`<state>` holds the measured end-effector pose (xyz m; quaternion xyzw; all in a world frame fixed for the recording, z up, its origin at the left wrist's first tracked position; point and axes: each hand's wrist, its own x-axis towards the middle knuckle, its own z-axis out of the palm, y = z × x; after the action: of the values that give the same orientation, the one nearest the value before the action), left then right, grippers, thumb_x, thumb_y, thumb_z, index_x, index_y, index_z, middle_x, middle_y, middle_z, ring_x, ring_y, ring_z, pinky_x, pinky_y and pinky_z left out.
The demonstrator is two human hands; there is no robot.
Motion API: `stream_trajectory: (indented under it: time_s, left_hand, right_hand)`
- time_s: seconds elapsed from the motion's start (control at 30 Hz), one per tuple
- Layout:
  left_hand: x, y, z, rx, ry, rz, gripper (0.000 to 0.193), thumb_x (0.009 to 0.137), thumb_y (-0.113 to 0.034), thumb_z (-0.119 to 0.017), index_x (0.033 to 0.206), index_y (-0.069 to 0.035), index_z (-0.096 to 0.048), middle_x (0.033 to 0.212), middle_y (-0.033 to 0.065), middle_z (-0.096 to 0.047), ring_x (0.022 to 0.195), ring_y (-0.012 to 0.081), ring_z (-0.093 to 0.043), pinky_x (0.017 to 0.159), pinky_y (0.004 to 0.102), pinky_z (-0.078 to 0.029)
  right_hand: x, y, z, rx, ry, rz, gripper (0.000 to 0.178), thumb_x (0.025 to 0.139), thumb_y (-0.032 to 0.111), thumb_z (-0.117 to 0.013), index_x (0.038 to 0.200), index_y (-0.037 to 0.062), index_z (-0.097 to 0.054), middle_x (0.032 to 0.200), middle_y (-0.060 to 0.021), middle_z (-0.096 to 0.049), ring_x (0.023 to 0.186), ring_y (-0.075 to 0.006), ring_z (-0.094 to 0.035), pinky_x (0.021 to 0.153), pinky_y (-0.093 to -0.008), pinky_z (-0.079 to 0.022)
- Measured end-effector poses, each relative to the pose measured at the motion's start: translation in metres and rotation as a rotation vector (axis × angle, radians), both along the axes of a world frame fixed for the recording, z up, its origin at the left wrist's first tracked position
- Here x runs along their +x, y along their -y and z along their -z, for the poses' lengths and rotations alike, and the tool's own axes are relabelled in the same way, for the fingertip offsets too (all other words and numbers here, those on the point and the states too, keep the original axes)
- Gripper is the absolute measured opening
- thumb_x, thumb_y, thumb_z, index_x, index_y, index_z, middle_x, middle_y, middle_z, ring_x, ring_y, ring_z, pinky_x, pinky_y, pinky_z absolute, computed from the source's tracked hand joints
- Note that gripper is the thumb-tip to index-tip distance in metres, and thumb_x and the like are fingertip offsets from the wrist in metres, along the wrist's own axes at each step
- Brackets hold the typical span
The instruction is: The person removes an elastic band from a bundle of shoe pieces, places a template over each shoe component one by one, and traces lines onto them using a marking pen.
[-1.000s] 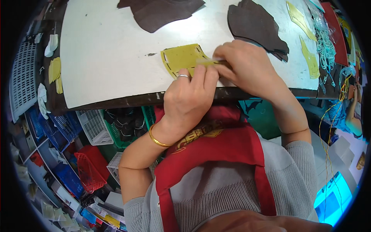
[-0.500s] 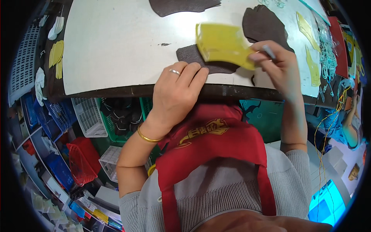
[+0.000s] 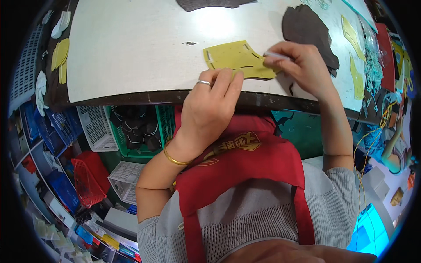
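A yellow pattern template with slots and small holes lies near the front edge of the table, over a dark brown leather piece that shows only as a thin rim beneath it. My left hand, with a ring and a gold bangle, has its bent fingertips pressed on the template's near edge; its thumb is hidden. At the template's right end, my right hand is closed around a pale, slim pen. Its fingertips touch the template's right tip, and the pen's point does not show clearly.
Stacked brown leather pieces lie right of my hands, and another leather piece lies at the far edge. Yellow templates and cord bundles line the right side. Below the table stands a green crate with dark pieces.
The yellow template has come down from the air onto the brown leather piece. My left fingers now press on it, where before they rested on the leather. The view has shifted slightly.
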<state>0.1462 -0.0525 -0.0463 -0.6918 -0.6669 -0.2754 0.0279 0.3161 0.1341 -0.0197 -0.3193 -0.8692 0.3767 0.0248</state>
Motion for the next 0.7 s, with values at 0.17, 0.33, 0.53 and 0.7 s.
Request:
stream_trajectory:
  time_s: [0.17, 0.33, 0.53, 0.7]
  left_hand:
    - [0.002, -0.006, -0.006, -0.123, -0.258, -0.006, 0.04, 0.081, -0.008, -0.063, 0.121, -0.006, -0.068, 0.096, 0.0069, -0.058, 0.083, 0.0226, -0.059, 0.067, 0.0281, -0.054]
    - [0.009, -0.01, -0.006, -0.119, -0.311, 0.032, 0.045, 0.082, -0.008, -0.063, 0.127, -0.013, -0.069, 0.102, 0.0065, -0.06, 0.085, 0.0237, -0.059, 0.065, 0.029, -0.054]
    - [0.022, -0.01, -0.014, -0.183, -0.295, 0.069, 0.045, 0.083, -0.008, -0.062, 0.127, -0.006, -0.068, 0.106, 0.0118, -0.062, 0.094, 0.0287, -0.06, 0.08, 0.0358, -0.055]
    - [0.044, -0.012, -0.002, -0.112, -0.387, 0.044, 0.042, 0.082, -0.011, -0.061, 0.119, 0.008, -0.067, 0.113, 0.0202, -0.062, 0.106, 0.032, -0.061, 0.092, 0.0408, -0.054]
  right_hand:
    - [0.022, -0.014, 0.003, 0.0, -0.069, 0.117, 0.023, 0.089, 0.022, -0.075, 0.104, 0.0047, -0.076, 0.087, -0.0117, -0.077, 0.078, -0.0222, -0.076, 0.072, -0.0307, -0.056]
    - [0.028, 0.007, 0.009, 0.305, -0.144, 0.103, 0.019, 0.087, 0.022, -0.079, 0.097, 0.0066, -0.074, 0.083, -0.0076, -0.075, 0.075, -0.0274, -0.074, 0.067, -0.0348, -0.057]
    - [0.029, -0.004, 0.005, 0.504, -0.267, 0.108, 0.014, 0.091, 0.022, -0.074, 0.096, 0.0091, -0.073, 0.086, -0.0073, -0.071, 0.081, -0.0283, -0.069, 0.069, -0.0368, -0.054]
    - [-0.016, 0.003, -0.028, 0.539, -0.261, -0.148, 0.032, 0.101, 0.037, -0.057, 0.094, 0.0097, -0.072, 0.08, -0.0081, -0.069, 0.076, -0.0307, -0.067, 0.068, -0.0422, -0.052]
